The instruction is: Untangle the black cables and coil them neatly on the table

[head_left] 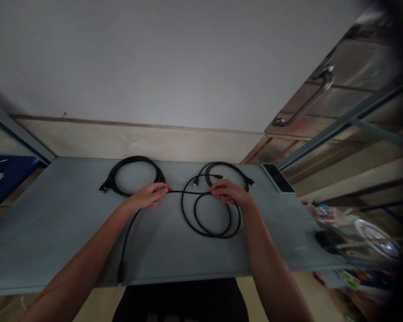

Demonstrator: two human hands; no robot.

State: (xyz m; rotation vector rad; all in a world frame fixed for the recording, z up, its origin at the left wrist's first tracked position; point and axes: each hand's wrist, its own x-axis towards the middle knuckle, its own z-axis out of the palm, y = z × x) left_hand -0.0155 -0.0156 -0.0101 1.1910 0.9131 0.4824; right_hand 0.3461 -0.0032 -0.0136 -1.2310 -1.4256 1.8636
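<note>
Between my two hands a black cable [188, 192] is stretched nearly straight above the grey table. My left hand [151, 195] pinches it, and from there an end with a plug [121, 270] hangs down to the table's front edge. My right hand [229, 191] pinches the same cable farther right, over loosely looped black cable [206, 234] lying on the table. Connector ends show near the right hand; which cable each belongs to I cannot tell. Behind my left hand lies a neatly coiled black cable [136, 158] with its connectors at the left.
The narrow grey table [70, 214] backs onto a white wall. A phone-like dark slab with a pale rim [278, 178] lies at its right end. Farther right, a clear plastic bag of items [362, 237] sits by the edge. Metal posts stand at both ends.
</note>
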